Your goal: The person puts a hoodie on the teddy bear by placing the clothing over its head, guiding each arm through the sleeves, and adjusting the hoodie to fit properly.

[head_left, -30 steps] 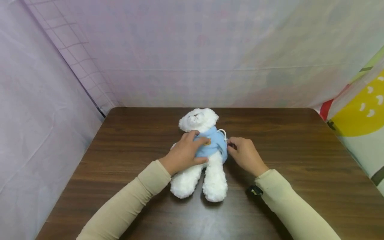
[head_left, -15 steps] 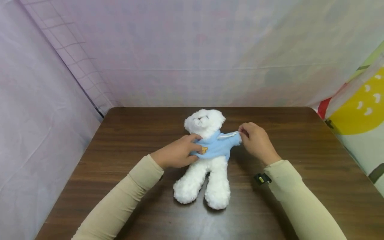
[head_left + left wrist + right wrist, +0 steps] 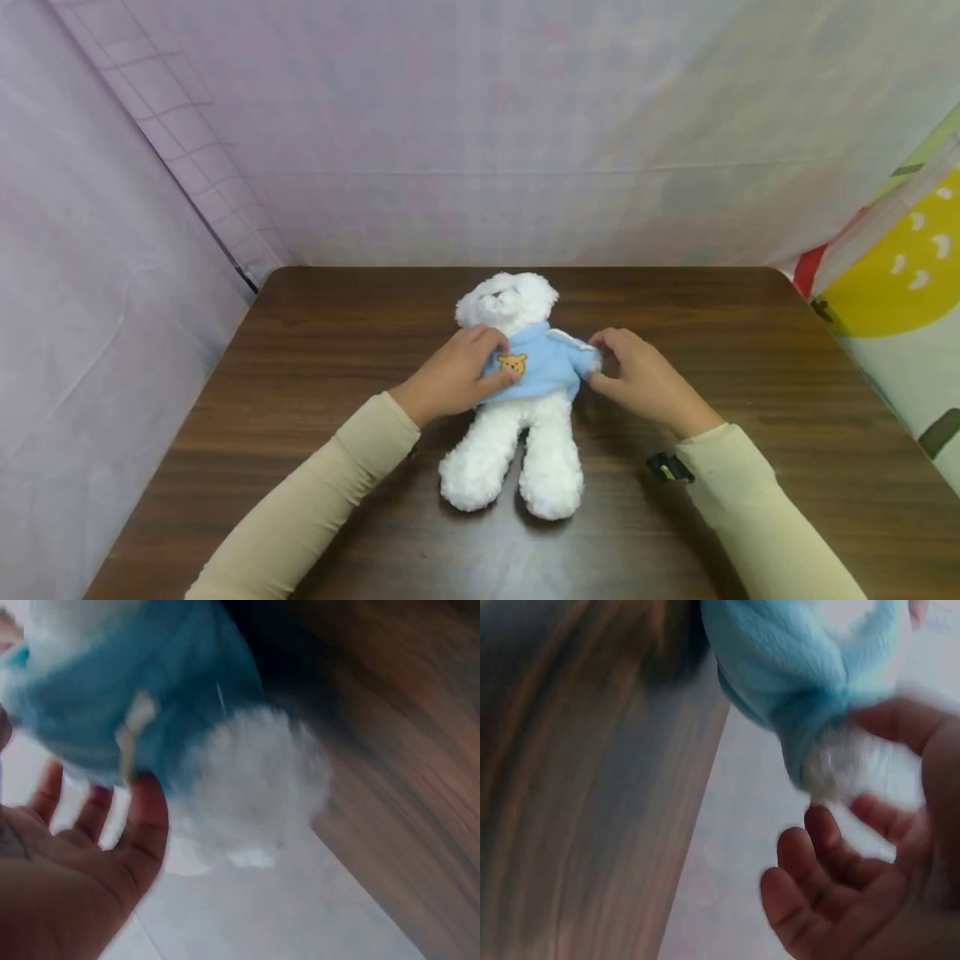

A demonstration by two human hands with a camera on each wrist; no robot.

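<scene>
A white plush teddy bear (image 3: 551, 458) in a light blue hoodie (image 3: 543, 358) lies on its back on the brown table, head toward the far edge. A yellow bear patch (image 3: 513, 365) decorates the chest, and a white drawstring (image 3: 568, 337) runs across toward the sleeve. My left hand (image 3: 456, 375) holds the toy's side, thumb over the front of the hoodie beside the patch. On the other side, my right hand (image 3: 641, 375) curls thumb and forefinger around the sleeve end. In the right wrist view a fluffy paw (image 3: 836, 765) pokes from the cuff between thumb and fingers.
The wooden table (image 3: 330, 333) carries the toy near its middle. Pale cloth sheets (image 3: 480, 125) hang behind and to the left. A printed cloth with a yellow shape (image 3: 900, 275) hangs at the right.
The right hand has drawn the sleeve outward from the body, then loosened its pinch into a wider hold. The bear shifted slightly right; the left hand's thumb now lies beside the patch.
</scene>
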